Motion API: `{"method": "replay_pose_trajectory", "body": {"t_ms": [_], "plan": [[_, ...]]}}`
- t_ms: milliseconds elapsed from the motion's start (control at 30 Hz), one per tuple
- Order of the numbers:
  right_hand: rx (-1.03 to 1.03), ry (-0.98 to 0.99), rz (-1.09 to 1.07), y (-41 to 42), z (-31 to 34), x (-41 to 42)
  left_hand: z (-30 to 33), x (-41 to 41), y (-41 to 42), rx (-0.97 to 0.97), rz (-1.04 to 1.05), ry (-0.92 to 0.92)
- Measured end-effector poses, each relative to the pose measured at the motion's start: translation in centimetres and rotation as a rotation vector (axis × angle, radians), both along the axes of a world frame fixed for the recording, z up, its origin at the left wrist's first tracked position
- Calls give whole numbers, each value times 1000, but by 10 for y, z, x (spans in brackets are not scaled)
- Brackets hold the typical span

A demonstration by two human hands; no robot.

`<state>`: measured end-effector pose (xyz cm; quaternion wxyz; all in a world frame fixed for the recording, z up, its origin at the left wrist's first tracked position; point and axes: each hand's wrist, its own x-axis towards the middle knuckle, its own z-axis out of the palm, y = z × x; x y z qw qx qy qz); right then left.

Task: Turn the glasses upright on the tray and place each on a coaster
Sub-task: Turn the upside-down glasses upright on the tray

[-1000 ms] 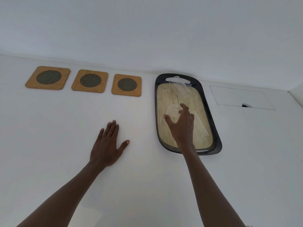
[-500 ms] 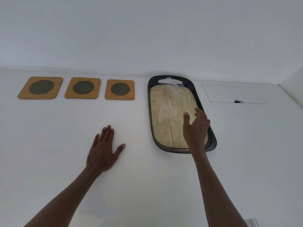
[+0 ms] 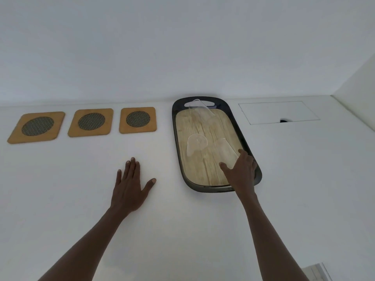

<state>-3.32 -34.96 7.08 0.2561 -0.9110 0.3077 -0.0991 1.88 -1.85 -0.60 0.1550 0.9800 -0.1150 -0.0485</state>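
A dark oval tray [image 3: 246,142] with a wood-look floor lies on the white table. Three clear glasses are on it. One glass [image 3: 199,108] is at the far end by the handle slot, its narrow end up. A second glass [image 3: 196,143] stands mid-tray with its wide mouth up. The third glass [image 3: 224,148] is at the right with its narrow end up. My right hand [image 3: 241,172] has thumb and fingers spread around that glass's near end. My left hand [image 3: 129,187] rests flat on the table left of the tray. Three bare wooden coasters [image 3: 36,126] [image 3: 91,122] [image 3: 138,120] form a row at the left.
A flush rectangular panel [image 3: 279,112] with a small dark hole sits in the tabletop right of the tray. White walls close off the back and the right side. A white object [image 3: 316,272] pokes in at the bottom right corner.
My right hand let go of the middle glass, which now stands mouth up, and moved right and down onto the right-hand glass. My left hand stayed flat on the table.
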Motion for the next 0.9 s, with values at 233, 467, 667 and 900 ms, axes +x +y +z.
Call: {"method": "replay_pose_trajectory", "body": {"t_ms": [233, 467, 667, 900], "plan": [[73, 13, -21, -10, -9, 1, 1, 16, -13, 22, -11, -31], [160, -68, -45, -10, -9, 0, 4, 16, -14, 23, -13, -34], [179, -225, -109, -17, 26, 1, 3, 17, -14, 21, -9, -47], [115, -462, -77, -25, 89, -2, 0, 18, -13, 9, 1, -54]]}}
